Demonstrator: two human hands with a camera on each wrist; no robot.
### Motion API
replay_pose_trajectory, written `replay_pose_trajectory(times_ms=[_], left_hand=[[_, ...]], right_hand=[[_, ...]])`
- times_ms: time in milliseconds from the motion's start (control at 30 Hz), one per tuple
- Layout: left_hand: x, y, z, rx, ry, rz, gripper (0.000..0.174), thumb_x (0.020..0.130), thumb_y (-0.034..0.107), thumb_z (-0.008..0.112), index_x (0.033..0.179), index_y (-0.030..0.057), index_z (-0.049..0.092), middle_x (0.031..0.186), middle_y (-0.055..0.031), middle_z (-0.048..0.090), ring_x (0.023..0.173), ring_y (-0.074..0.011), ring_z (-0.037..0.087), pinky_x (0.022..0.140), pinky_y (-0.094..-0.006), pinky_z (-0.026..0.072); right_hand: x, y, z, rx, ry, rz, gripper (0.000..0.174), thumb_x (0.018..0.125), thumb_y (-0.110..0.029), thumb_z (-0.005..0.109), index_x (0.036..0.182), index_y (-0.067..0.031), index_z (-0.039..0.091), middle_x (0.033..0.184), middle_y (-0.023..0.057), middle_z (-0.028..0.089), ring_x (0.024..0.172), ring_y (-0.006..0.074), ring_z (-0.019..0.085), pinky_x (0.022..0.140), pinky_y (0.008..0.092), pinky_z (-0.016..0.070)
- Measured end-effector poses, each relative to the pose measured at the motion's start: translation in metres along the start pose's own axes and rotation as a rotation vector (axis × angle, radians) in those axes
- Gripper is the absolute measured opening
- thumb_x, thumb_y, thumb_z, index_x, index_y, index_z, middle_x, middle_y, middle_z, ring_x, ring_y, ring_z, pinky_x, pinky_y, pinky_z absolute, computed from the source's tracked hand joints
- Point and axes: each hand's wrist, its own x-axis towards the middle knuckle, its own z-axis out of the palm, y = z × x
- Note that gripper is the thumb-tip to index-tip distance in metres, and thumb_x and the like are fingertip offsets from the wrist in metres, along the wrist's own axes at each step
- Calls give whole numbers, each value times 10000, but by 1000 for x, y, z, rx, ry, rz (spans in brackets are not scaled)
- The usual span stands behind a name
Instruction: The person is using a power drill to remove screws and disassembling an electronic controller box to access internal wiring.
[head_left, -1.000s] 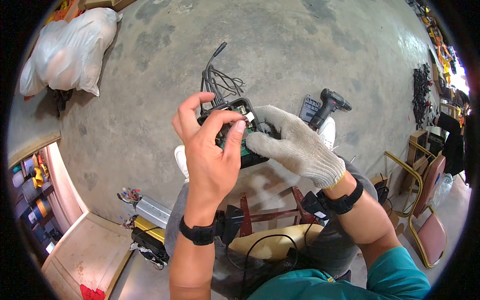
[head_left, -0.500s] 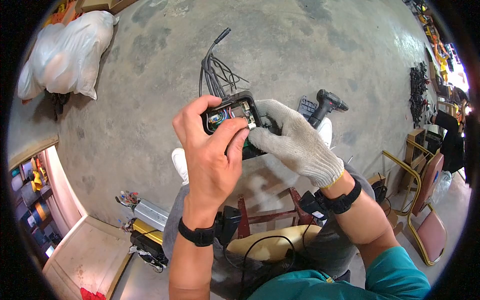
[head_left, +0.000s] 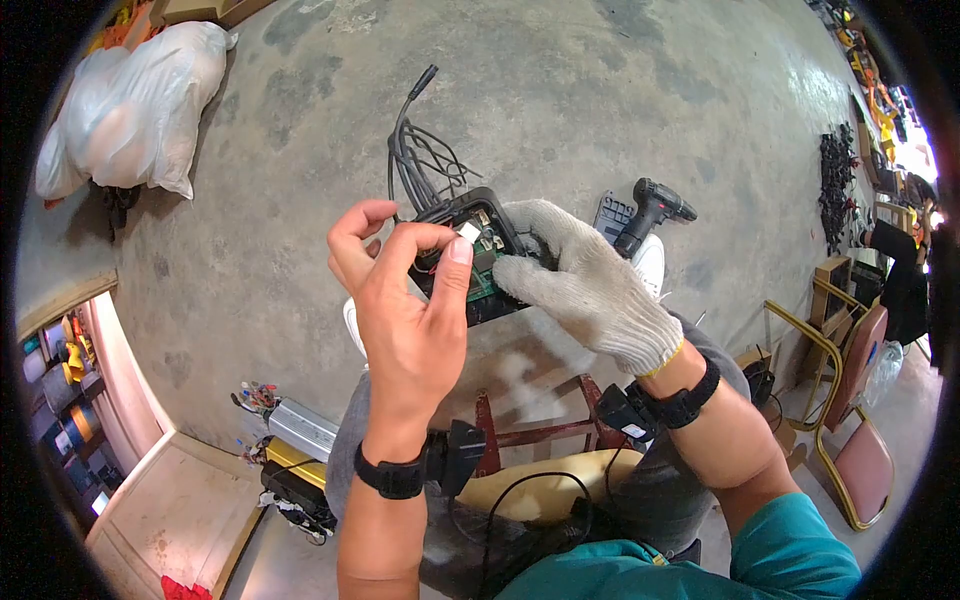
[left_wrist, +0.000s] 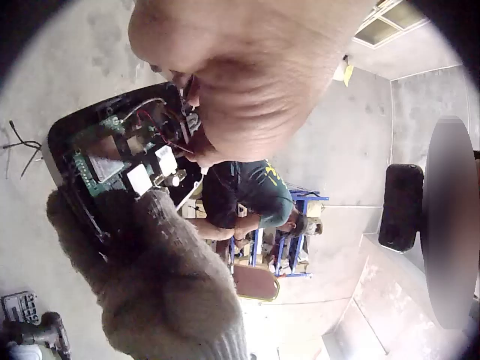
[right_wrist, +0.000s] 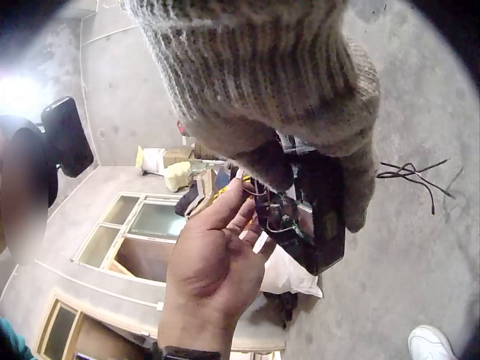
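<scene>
My bare left hand [head_left: 405,310] pinches a small white connector [head_left: 468,231] between thumb and index finger, over an open black plastic box [head_left: 500,309]. The other left fingers are bent beside the box's left rim. Inside lies a green circuit board [left_wrist: 88,154] with white blocks and thin coloured wires [left_wrist: 154,112]. My right hand [head_left: 590,285], in a knitted grey-white glove, grips the box by its right wall, thumb over the near rim. Several black cables [head_left: 425,165] run out from the box's far side. In the right wrist view the box [right_wrist: 326,225] hangs above the floor.
A cordless drill [head_left: 655,215] stands on the floor beside a grey bit case [head_left: 614,213], near the right shoe. White sacks [head_left: 135,110] lie at far left. Metal and yellow battery-like units [head_left: 300,425] sit left of the legs. Folding chairs [head_left: 862,470] stand at right.
My left fingers and the white connector dipped to the box's near right side, then moved back left and away from me. The box shifted slightly with its cables; the right hand kept its grip.
</scene>
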Motion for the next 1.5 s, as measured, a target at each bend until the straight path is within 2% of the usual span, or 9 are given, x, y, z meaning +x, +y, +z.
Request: replay_pose_trajectory(times_ms=[200, 267, 400, 467, 600, 767, 867, 1167, 1500], left_hand=[[-1, -1, -3, -11, 11, -138, 138, 931, 202, 756, 955, 72, 715, 1282, -183, 512, 1227, -351, 462, 1052, -472, 373], [1, 1, -7, -75, -85, -289, 170, 931, 214, 767, 971, 57, 713, 1230, -177, 552, 1196, -340, 492, 1041, -454, 391], [1, -14, -7, -186, -118, -269, 175, 940, 204, 762, 988, 44, 709, 1177, -154, 579, 1142, -309, 534, 1010, -410, 419], [5, -13, -13, -402, -256, -528, 167, 949, 188, 751, 1011, 39, 706, 1158, -139, 591, 1099, -281, 563, 982, -368, 436], [3, -14, -11, -369, -248, -423, 169, 956, 194, 743, 1020, 43, 702, 1155, -123, 594, 1067, -259, 579, 955, -335, 445], [1, -6, -8, -51, -177, -155, 139, 987, 196, 689, 1015, 60, 693, 1205, -191, 550, 1205, -346, 494, 1050, -437, 384], [0, -5, -6, -9, -118, -70, 137, 1000, 205, 663, 1011, 71, 693, 1240, -226, 522, 1269, -386, 431, 1086, -481, 339], [3, -2, -7, -196, -220, -282, 124, 964, 188, 689, 983, 66, 696, 1177, -180, 540, 1204, -340, 451, 1050, -437, 362], [7, -1, -4, -270, -124, -328, 124, 878, 122, 757, 853, 40, 668, 1054, -120, 530, 1029, -261, 498, 934, -375, 417]], right_hand=[[0, 3, 2, -6, 15, -11, 449, 931, -244, 699, 1302, -6, 614, 1096, 166, 723, 1019, 202, 688, 898, 344, 533], [0, 2, 3, -11, 23, -16, 449, 930, -242, 698, 1303, -7, 612, 1095, 166, 722, 1019, 202, 688, 899, 344, 532], [1, 5, 6, -19, 19, -5, 440, 923, -227, 694, 1297, -9, 614, 1090, 166, 723, 1017, 202, 690, 899, 349, 534], [1, 7, 7, -14, 29, -37, 440, 921, -224, 693, 1296, -9, 614, 1087, 166, 723, 1016, 202, 691, 897, 350, 536], [2, 7, 7, -1, 42, -54, 431, 912, -198, 698, 1293, -13, 615, 1081, 162, 725, 1008, 214, 700, 885, 354, 541], [0, -1, 9, -80, 71, -68, 420, 908, -170, 698, 1288, -10, 615, 1091, 170, 727, 999, 237, 709, 879, 363, 545], [0, -1, 8, -103, 98, -117, 409, 910, -169, 693, 1279, -10, 617, 1093, 180, 723, 1004, 250, 710, 880, 370, 546], [1, 7, 12, -48, 71, -122, 412, 911, -175, 691, 1284, -19, 610, 1100, 193, 717, 1023, 299, 713, 896, 386, 546], [0, -3, 12, -162, 68, -85, 417, 899, -163, 666, 1286, -19, 609, 1090, 200, 722, 1023, 318, 719, 887, 397, 550]])
